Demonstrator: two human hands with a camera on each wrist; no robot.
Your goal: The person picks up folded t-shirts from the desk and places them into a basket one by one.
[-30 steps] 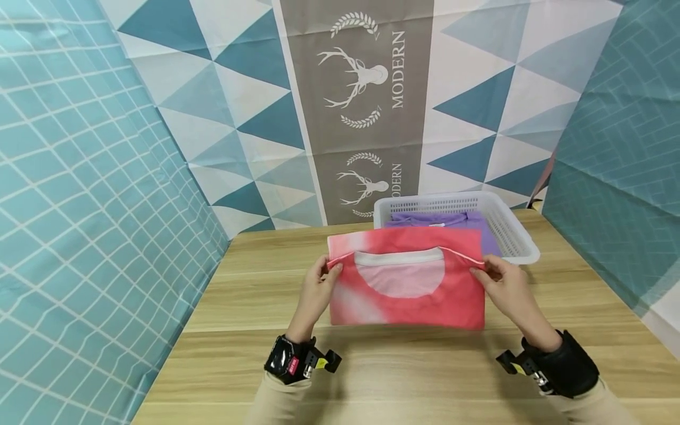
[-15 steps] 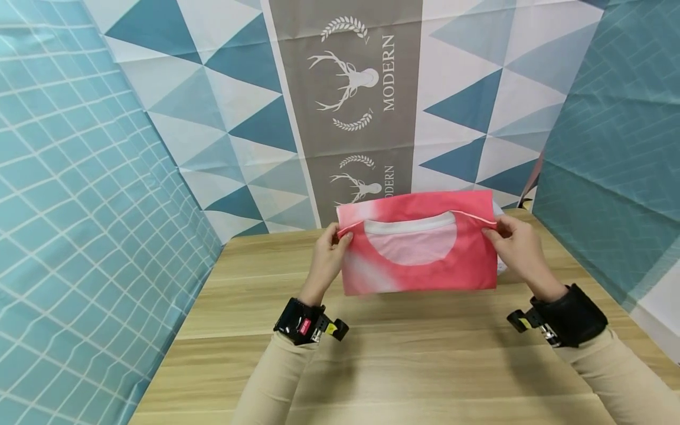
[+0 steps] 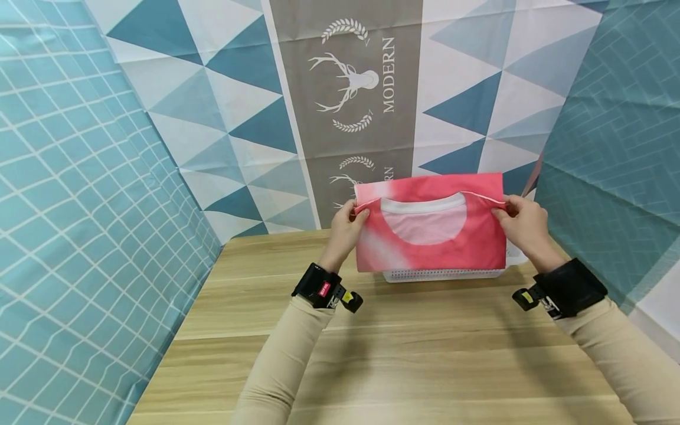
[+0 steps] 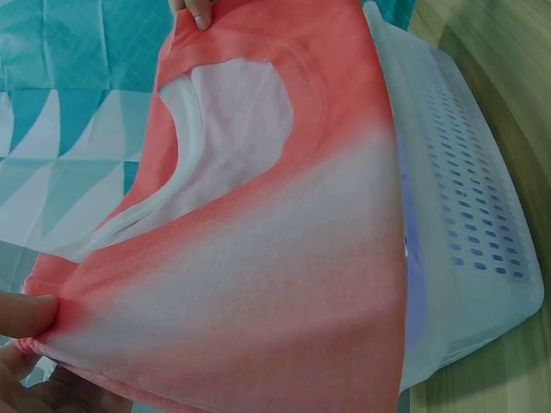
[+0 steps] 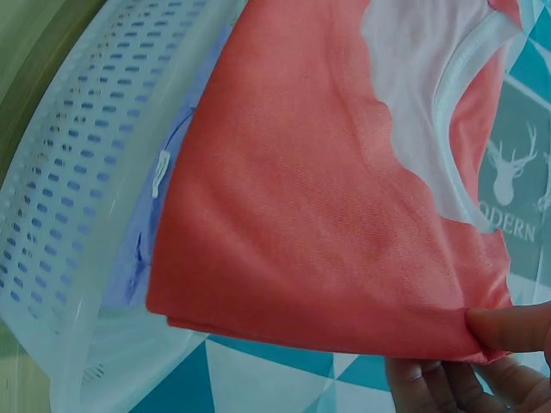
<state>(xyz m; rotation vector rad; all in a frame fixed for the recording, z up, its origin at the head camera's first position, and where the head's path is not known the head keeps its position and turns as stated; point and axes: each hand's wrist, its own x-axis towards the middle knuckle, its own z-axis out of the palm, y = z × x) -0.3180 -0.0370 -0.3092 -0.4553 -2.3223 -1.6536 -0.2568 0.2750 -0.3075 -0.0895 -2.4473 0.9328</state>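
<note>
A folded pink-and-white shirt [image 3: 430, 233] hangs in the air over a white perforated basket [image 3: 443, 274]. My left hand [image 3: 347, 227] pinches its upper left corner and my right hand [image 3: 523, 224] pinches its upper right corner. In the left wrist view the shirt [image 4: 258, 258] fills the frame, with my thumb [image 4: 26, 314] on its corner and the basket [image 4: 465, 215] beside it. The right wrist view shows the shirt [image 5: 327, 189] above the basket [image 5: 77, 206], where a purple garment [image 5: 172, 163] lies inside.
A wooden table [image 3: 404, 354] runs toward me from the basket. Patterned cloth walls close in on the left [image 3: 79, 206], the back [image 3: 350, 88] and the right [image 3: 611, 147]. The basket sits at the table's far right edge.
Both hands have lifted the shirt off the table and carried it away from me and to the right, so it now hangs over the basket and hides most of it.
</note>
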